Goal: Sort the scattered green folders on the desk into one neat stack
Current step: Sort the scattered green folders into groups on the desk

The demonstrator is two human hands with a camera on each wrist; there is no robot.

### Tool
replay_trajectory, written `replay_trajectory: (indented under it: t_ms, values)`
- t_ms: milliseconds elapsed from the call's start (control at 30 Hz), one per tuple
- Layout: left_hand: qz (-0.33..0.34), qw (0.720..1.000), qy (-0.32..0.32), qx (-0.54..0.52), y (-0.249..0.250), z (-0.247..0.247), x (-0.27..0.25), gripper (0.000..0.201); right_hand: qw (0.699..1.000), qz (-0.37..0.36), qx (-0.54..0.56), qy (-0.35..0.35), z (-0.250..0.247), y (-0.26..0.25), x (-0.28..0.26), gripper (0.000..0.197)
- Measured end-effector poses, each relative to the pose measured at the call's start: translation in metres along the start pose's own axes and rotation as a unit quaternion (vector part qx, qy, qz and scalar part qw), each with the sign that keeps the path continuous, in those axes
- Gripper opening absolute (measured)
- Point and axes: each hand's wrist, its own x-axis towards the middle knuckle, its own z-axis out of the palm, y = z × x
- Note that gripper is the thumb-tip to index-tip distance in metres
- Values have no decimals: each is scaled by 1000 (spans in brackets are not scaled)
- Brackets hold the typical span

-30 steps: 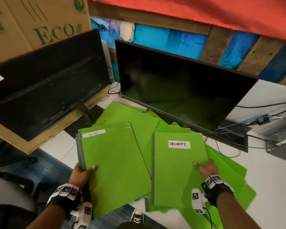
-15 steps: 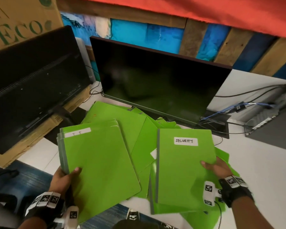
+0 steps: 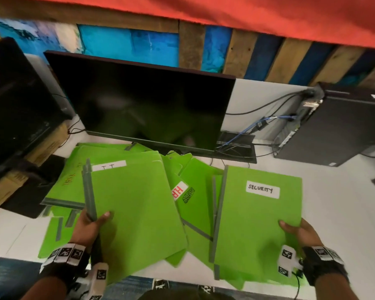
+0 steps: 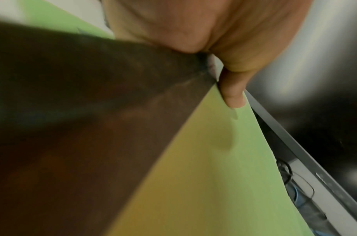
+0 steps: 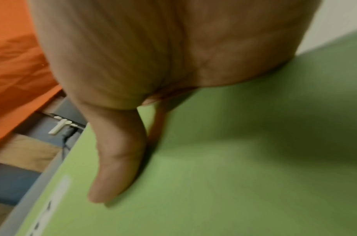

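Lifted clear of the pile since the earlier frames, the flat green card folder labelled SECURITY (image 3: pixel 256 217) now sits further right, with a gap opened between it and the bundle held on the other side. The right hand (image 3: pixel 299 232) pinches its right edge: thumb (image 5: pixel 117 167) pressed flat on the cover, remaining fingers underneath and not visible. The left hand (image 3: pixel 89 228) grips the grey-spined bundle of green folders topped by the one labelled IT (image 3: pixel 136 213), thumb (image 4: pixel 233 94) across the top cover near the spine, other fingers hidden below (their spread cannot be determined).

Between the two held items, loose green folders (image 3: pixel 195 204) lie fanned at differing angles on the white desk (image 3: pixel 333 204), one bearing a red-and-white HR label (image 3: pixel 178 190). These extend back to the foot of the black monitor (image 3: pixel 143 105).

Assessment: collection is under way, not complete. The SECURITY folder appears ready to be merged onto the left-hand bundle; the fanned folders on the desk are not yet gathered.
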Motion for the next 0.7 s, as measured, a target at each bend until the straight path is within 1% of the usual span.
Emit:
replay_trajectory:
  t_ms: [33,133,167,233,267,300,367,400,433,533,633,700]
  values:
    - [-9,1000,-4,-1,-3,7,2,22,999,-6,33,-16,0,-4,-3,42]
    - [-24,1000,-5,9,-3,27,1,28,990,-46,100,-84,10,-23,-8,67]
    - [-21,1000,-7,14,1,33,-3,27,985,-62,123,-100,19,-33,-11,63]
    - [-10,1000,-12,19,6,45,-8,26,972,-91,178,-124,43,-55,-18,46]
    - [0,1000,-17,20,7,50,-9,26,965,-100,201,-135,59,-64,-19,47]
    - [10,999,-22,21,10,54,-13,26,962,-101,214,-139,75,-71,-19,55]
    - [28,999,-30,10,15,58,-20,23,958,-97,223,-152,107,-79,-20,82]
    - [32,999,-31,-1,17,59,-24,21,958,-96,219,-160,122,-81,-22,87]
    - [31,999,-31,-14,21,59,-30,19,960,-95,205,-165,135,-82,-25,86]
    - [16,998,-32,-55,21,53,-42,21,967,-100,150,-182,171,-77,-31,61]
    - [-11,997,-16,-78,8,40,-48,21,970,-111,66,-206,201,-68,-34,70]
    - [-22,997,1,-76,-3,33,-50,13,970,-109,9,-219,221,-66,-38,64]
